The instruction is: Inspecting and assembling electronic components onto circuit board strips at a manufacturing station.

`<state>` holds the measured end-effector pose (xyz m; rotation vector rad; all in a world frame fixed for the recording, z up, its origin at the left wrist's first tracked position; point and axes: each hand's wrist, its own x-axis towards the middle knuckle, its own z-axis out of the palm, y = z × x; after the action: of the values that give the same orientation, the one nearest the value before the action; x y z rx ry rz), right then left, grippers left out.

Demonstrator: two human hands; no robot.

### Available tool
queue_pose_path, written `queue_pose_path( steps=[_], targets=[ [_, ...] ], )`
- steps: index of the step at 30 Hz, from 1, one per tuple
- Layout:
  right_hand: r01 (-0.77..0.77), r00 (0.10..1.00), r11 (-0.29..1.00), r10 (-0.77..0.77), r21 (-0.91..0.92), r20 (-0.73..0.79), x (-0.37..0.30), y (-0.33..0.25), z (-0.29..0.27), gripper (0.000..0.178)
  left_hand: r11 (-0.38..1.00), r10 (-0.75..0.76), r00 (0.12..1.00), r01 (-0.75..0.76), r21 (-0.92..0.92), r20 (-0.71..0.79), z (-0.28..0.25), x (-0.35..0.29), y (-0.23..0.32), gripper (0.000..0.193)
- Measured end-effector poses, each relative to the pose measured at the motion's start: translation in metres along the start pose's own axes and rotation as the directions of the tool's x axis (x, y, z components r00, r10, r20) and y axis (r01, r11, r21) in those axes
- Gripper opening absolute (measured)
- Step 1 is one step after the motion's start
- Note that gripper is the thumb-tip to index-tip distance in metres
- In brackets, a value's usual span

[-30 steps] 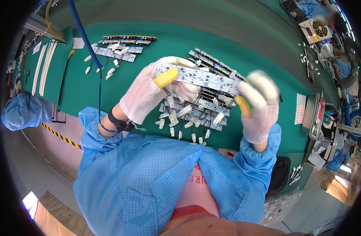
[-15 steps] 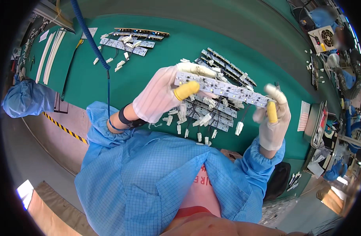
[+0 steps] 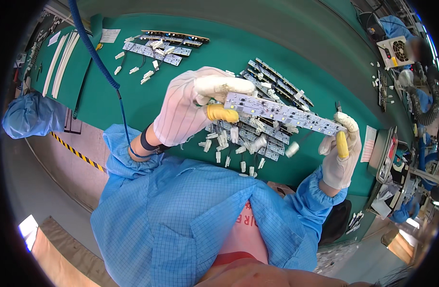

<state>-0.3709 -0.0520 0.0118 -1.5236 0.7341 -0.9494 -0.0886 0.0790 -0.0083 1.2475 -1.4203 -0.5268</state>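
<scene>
A long pale LED circuit board [image 3: 284,114] with small chips is held up across the middle, its right end lower. My left hand [image 3: 186,105], in a striped white glove with a yellow thumb cot, pinches its left end between thumb and fingers. My right hand [image 3: 341,150], gloved with a yellow thumb cot too, grips the right end. A blurred white connector [image 3: 292,149] hangs beneath the board. Behind and below it lies a pile of similar boards [image 3: 272,150] with wires and several white plugs, partly hidden by the held board.
Another group of boards [image 3: 164,53] with plugs lies at the far left of the green table [image 3: 147,103]. A blue coiled cord [image 3: 97,50] runs to my left wristband [image 3: 146,142]. White strips [image 3: 61,64] lie further left; a metal tray [image 3: 384,153] stands right.
The board has shifted right and slightly down with my right hand. My left hand has moved a little left, nearer the board's end. The hanging connector has swung.
</scene>
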Motion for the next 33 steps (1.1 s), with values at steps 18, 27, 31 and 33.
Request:
queue_pose_path(
  steps=[18,27,31,33],
  targets=[
    [-0.143,0.989,0.99,0.143,-0.002,0.029,-0.003,-0.02,0.011,0.066,0.999,0.012,0.999,-0.014,-0.052,-0.053,-0.018,-0.005,-0.01,0.051],
    [-0.115,0.986,0.992,0.107,0.051,0.131,-0.004,-0.024,0.007,0.057,0.978,-0.203,0.972,0.195,-0.074,-0.121,-0.016,-0.004,-0.008,0.056],
    [-0.122,0.977,0.992,0.113,0.043,0.178,-0.003,-0.021,0.003,0.045,0.961,-0.187,0.976,0.158,-0.227,-0.115,-0.013,-0.006,-0.017,0.056],
    [-0.092,0.963,0.993,0.07,0.073,0.26,-0.002,-0.02,0.003,0.053,0.941,-0.338,0.924,0.334,-0.056,-0.179,-0.012,0.0,-0.011,0.053]
  ],
)
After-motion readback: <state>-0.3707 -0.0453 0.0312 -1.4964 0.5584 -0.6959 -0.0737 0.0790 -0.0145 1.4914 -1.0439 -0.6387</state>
